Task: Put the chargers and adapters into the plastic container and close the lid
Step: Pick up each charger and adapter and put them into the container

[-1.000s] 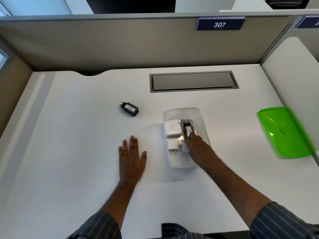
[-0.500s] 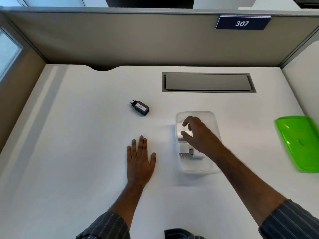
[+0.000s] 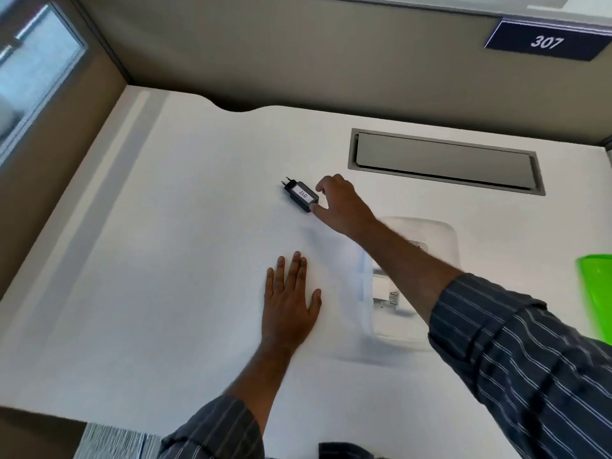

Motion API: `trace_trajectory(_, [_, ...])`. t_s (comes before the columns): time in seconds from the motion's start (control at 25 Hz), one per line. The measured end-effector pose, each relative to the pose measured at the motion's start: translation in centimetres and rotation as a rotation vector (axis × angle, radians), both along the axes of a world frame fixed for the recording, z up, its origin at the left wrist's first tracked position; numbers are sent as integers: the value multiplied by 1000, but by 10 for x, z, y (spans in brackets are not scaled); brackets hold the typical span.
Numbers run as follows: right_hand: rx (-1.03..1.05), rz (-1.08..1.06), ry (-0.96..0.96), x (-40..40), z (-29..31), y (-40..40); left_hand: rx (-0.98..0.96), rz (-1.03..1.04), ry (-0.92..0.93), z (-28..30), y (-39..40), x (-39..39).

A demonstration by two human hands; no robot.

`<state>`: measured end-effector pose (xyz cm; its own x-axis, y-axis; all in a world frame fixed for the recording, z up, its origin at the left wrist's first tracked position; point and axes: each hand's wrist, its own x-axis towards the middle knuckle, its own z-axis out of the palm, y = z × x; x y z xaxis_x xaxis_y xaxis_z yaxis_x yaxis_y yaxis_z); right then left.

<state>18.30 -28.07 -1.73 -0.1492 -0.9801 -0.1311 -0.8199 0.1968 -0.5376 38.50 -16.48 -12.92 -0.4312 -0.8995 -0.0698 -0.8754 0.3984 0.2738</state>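
Head view. A white desk point(image 3: 149, 293) is filling the frame, enclosed by beige partition walls point(image 3: 265, 61); a dark number plate point(image 3: 544, 41) reading 307 is hanging on the far wall, and a window point(image 3: 29, 71) is showing at the left. A grey cable hatch point(image 3: 443, 162) is lying recessed in the desktop towards the far edge. A clear plastic container point(image 3: 447, 240) is sitting open on the desk at the right, partly hidden by the right forearm; a white adapter point(image 3: 384, 289) with metal pins is lying inside it. A green lid point(image 3: 596, 293) is lying on the desk just beyond the container, cut off by the right edge. A black charger point(image 3: 301, 194) bearing a white label is lying on the desk, to the left of the container and apart from it. The right hand point(image 3: 341, 207) is reaching across, thumb and forefinger spread around the charger's near end, touching it but not yet clamped. The left hand point(image 3: 291, 303) is resting flat, palm down, fingers extended, holding nothing.
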Motion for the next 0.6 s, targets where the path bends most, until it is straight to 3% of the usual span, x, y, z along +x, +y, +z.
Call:
trace_trajectory(0.24, [99, -28, 166, 19, -27, -36, 7, 5, 15, -4, -1, -1])
trace_trajectory(0.6, [135, -46, 124, 21, -41, -40, -2, 4, 21, -3, -1, -1])
